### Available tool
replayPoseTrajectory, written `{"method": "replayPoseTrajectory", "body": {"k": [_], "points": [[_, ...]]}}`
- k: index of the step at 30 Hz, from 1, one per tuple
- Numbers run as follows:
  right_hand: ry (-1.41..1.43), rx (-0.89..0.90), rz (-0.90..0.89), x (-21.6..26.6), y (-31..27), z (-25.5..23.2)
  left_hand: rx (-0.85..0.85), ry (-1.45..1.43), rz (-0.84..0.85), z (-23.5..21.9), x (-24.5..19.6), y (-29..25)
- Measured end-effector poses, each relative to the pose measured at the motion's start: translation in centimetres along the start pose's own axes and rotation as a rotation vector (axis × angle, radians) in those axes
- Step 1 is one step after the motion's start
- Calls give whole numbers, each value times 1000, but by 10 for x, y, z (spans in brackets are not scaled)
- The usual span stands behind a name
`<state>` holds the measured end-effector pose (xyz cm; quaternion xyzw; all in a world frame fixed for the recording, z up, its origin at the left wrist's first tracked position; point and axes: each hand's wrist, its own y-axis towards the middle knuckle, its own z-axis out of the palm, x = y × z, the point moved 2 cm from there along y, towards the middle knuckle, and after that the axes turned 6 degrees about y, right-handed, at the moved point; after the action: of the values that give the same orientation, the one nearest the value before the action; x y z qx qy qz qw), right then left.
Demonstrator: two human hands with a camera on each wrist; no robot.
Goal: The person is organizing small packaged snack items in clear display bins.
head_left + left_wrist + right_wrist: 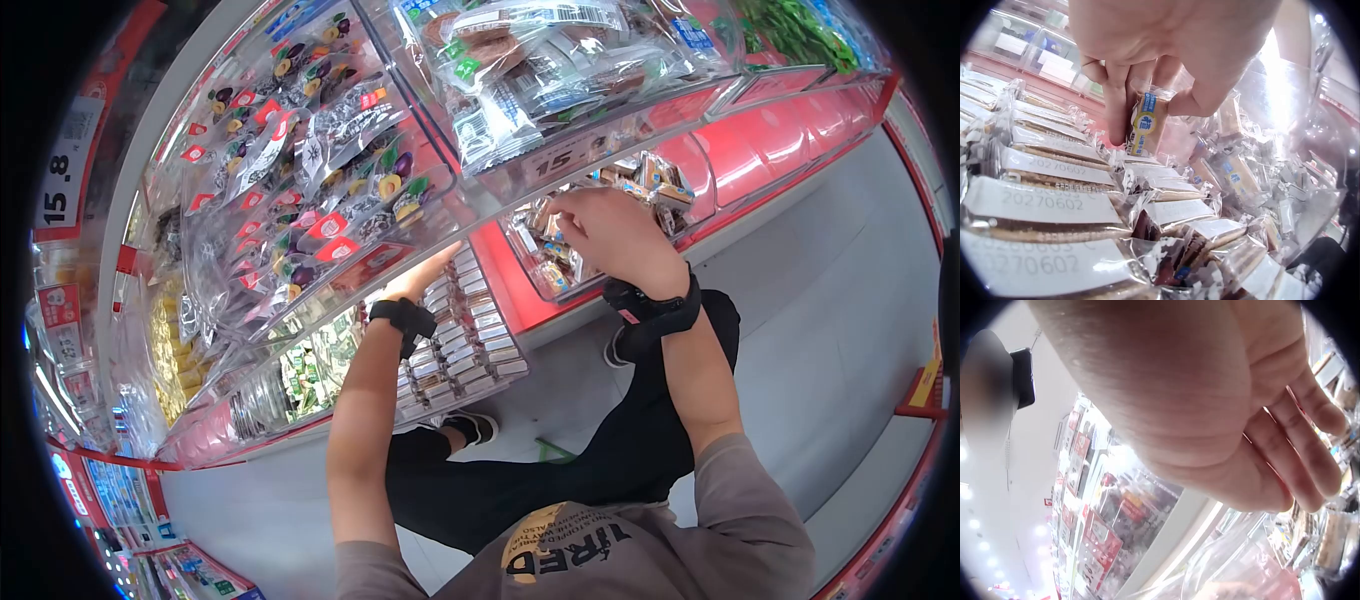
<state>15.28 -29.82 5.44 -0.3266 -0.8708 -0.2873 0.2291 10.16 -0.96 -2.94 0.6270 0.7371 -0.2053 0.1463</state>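
My left hand (424,276) reaches under the upper shelf into a bin of wrapped snack bars lined up in rows (470,335). In the left wrist view its thumb and fingers pinch one upright snack bar (1149,125) in clear film with a blue and yellow label. Date-stamped white backs show on the neighbouring bars (1054,203), with looser ones (1241,178) jumbled at the right. My right hand (622,238) is over the neighbouring bin of loosely heaped wrapped bars (660,182). In the right wrist view its slightly bent fingers (1300,456) hang beside those bars, holding nothing.
Above my hands, the upper shelf's clear front edge (560,165) juts out, with bagged prunes (310,170) and other packets (530,60) on it. Green packets (310,370) fill a bin to the left. A red empty-looking tray surface (790,135) lies further right.
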Motion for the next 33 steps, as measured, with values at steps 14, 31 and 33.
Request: {"method": "replayPoseTrajectory", "body": {"k": [14, 31, 33], "points": [[65, 246, 38, 0, -12, 61, 101, 219, -99, -6, -33, -3], [46, 182, 6, 5, -10, 61, 208, 315, -67, -13, -39, -1], [33, 202, 13, 3, -10, 62, 200, 273, -79, -14, -40, -4]]}}
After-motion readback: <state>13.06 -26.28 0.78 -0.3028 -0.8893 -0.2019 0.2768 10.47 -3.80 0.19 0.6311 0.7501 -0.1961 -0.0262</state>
